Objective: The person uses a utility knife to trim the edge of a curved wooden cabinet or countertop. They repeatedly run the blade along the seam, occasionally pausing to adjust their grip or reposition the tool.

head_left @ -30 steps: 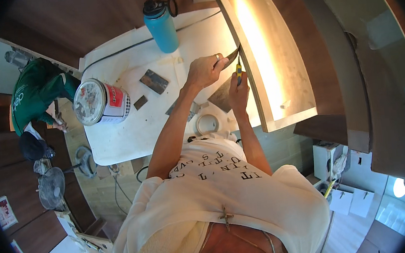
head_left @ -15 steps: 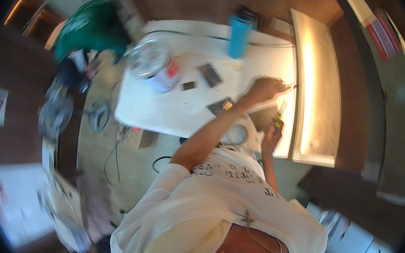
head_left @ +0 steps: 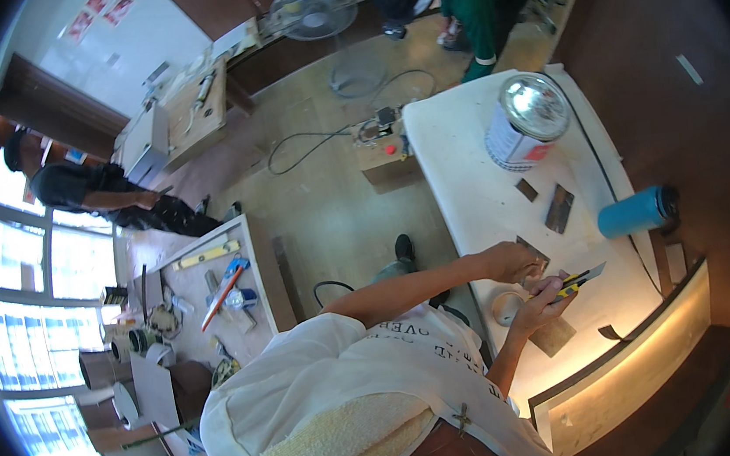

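Ctr-right of frame: R hand (head_left: 535, 309) clamped on slim yellow-blk cutter (head_left: 566, 291); L hand (head_left: 509, 262) near it, grip can't tell. Smooth blue cyl. bottle (head_left: 630, 215), right, on wht desk (head_left: 457, 166).

Logged from my remote station: windows (head_left: 62, 323) fill the left rim, their panes bright with white daylight. I record a pale brown wooden floor (head_left: 319, 210) running between a white-topped worktable (head_left: 455, 158) at right and a raised-edge workbench (head_left: 262, 273) at left. Farther back I note a wooden table (head_left: 198, 138) near a white wall panel (head_left: 78, 80). A dark brown wood-toned wall (head_left: 655, 42) rises beyond the worktable. Lower right, I see warm yellow light washing a long, narrow panel (head_left: 651, 367).
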Demonstrator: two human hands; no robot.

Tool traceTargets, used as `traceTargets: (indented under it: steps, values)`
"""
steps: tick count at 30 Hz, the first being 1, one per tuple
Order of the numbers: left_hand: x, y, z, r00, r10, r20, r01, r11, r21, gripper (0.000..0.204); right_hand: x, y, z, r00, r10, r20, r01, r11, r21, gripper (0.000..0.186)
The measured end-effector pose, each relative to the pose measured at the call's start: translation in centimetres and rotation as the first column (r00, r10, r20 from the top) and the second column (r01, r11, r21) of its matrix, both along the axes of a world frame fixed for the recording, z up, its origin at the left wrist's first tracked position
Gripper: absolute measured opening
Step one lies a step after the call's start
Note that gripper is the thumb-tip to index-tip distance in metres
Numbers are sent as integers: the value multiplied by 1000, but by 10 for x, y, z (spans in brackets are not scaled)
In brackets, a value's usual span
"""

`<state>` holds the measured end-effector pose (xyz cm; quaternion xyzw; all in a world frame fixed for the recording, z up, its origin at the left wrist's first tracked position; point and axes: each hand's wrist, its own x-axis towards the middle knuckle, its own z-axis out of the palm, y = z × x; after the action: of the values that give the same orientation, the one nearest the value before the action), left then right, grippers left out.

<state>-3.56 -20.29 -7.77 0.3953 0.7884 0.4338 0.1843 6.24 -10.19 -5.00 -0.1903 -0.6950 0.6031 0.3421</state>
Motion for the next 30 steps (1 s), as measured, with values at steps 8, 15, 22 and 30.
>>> traceTargets:
  steps: [8,15,22,30]
  values:
    - [43,-54,-10,998,50,33,-48,998,-50,29,-12,-49,32,990,140,12,-138,986,-96,28]
    - [70,-119,-22,998,28,65,-24,998,-59,35,-1,-97,37,989,144,17,-141,979,-146,32]
    - [112,-202,-10,988,17,156,-7,998,-67,34,-7,-63,171,863,-79,-500,51,996,-69,39]
    - [162,-266,-23,991,104,87,-102,995,-19,31,30,-126,203,789,-85,-608,62,996,-59,35]
